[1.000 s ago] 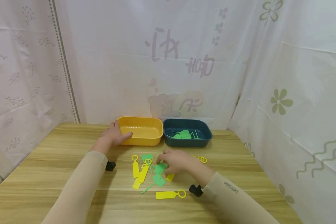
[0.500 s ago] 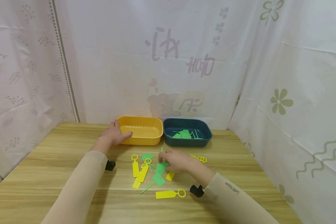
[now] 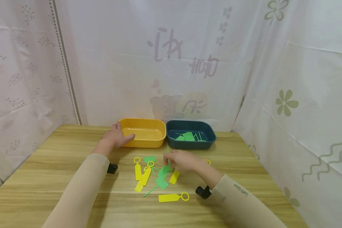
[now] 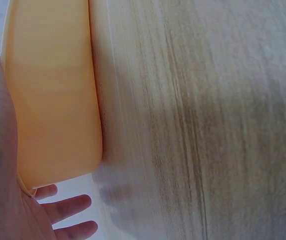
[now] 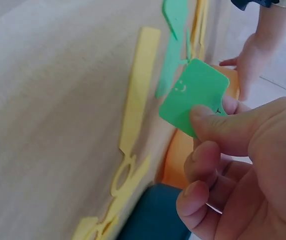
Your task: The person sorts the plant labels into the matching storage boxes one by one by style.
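My right hand (image 3: 183, 161) pinches a flat green plastic tag (image 5: 195, 92) between thumb and index finger; its other fingers are curled loosely. In the head view that hand is over the scattered tags, in front of the dark blue bin (image 3: 191, 145). Beneath it lies a yellow tag (image 5: 139, 90) with a ring end. Other green tags (image 3: 161, 183) lie close by. My left hand (image 3: 115, 136) rests on the left end of the yellow bin (image 3: 143, 144), thumb over the front rim. In the left wrist view its fingers extend straight past the bin's corner.
Yellow ring tags (image 3: 138, 171) lie left of the pile, and another yellow tag (image 3: 169, 198) lies nearer the front. Several green tags (image 3: 188, 136) are inside the blue bin, which stands beside the yellow one. A patterned curtain (image 3: 125, 63) encloses the wooden table (image 3: 125, 209).
My right hand has drawn slightly right and lifted the green tag from the pile. The yellow tag beneath shows more now. My left hand has stayed on the yellow bin.
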Demonstrator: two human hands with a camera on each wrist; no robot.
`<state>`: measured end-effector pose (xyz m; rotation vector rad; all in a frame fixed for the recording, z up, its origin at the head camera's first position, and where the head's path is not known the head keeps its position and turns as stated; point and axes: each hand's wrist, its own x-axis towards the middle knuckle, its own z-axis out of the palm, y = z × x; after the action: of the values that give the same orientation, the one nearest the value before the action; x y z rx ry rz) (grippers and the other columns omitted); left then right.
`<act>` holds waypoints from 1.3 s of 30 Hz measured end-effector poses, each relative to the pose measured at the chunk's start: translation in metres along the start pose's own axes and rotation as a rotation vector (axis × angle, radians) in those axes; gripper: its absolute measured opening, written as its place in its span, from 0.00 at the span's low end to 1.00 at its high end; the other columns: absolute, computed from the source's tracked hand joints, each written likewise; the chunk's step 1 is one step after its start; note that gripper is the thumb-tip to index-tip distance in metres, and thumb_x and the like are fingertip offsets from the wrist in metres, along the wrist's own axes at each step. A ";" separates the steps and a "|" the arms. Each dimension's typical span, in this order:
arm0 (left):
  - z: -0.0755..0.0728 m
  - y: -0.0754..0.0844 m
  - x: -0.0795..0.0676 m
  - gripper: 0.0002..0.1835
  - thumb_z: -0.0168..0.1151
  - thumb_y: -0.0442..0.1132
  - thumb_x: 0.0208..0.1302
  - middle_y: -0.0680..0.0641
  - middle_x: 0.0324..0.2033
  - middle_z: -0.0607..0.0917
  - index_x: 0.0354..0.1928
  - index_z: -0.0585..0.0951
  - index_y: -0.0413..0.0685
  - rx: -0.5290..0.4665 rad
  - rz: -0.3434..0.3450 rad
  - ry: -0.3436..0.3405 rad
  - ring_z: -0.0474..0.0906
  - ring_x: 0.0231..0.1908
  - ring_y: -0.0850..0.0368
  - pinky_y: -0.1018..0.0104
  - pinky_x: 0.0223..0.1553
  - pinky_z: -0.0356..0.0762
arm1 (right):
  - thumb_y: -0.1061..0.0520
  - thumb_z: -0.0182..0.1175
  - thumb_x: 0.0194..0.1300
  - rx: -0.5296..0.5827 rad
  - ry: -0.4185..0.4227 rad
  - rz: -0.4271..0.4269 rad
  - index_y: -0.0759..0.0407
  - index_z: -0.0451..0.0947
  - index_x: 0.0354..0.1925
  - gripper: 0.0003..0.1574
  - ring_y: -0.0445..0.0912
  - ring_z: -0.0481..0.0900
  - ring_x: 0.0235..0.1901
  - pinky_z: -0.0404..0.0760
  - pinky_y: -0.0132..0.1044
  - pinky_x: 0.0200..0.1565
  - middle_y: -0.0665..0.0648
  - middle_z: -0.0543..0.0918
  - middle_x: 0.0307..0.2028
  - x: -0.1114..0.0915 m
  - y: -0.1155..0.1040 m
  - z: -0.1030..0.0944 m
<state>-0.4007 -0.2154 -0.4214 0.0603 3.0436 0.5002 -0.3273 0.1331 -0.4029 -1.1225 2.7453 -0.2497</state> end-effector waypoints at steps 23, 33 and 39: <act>0.000 -0.004 0.005 0.67 0.44 0.78 0.75 0.21 0.85 0.45 0.85 0.36 0.24 -0.009 -0.005 -0.007 0.68 0.73 0.16 0.23 0.72 0.69 | 0.58 0.59 0.82 -0.067 0.329 0.165 0.46 0.80 0.53 0.08 0.46 0.83 0.40 0.77 0.36 0.32 0.53 0.82 0.50 -0.002 0.027 -0.060; 0.000 -0.001 -0.002 0.67 0.43 0.79 0.74 0.22 0.85 0.44 0.85 0.36 0.25 -0.016 -0.005 -0.005 0.67 0.73 0.16 0.24 0.73 0.68 | 0.56 0.52 0.85 -0.048 0.383 0.306 0.48 0.82 0.61 0.16 0.49 0.76 0.34 0.76 0.41 0.35 0.57 0.83 0.51 -0.003 0.058 -0.072; -0.001 0.002 -0.005 0.66 0.45 0.77 0.75 0.22 0.85 0.45 0.85 0.37 0.25 -0.031 -0.002 0.005 0.68 0.73 0.16 0.25 0.74 0.68 | 0.57 0.52 0.84 -0.025 0.399 0.342 0.51 0.81 0.61 0.16 0.51 0.78 0.40 0.79 0.46 0.42 0.58 0.83 0.49 -0.004 0.078 -0.071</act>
<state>-0.3955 -0.2138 -0.4195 0.0541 3.0392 0.5482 -0.3922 0.1970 -0.3500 -0.6423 3.2347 -0.4328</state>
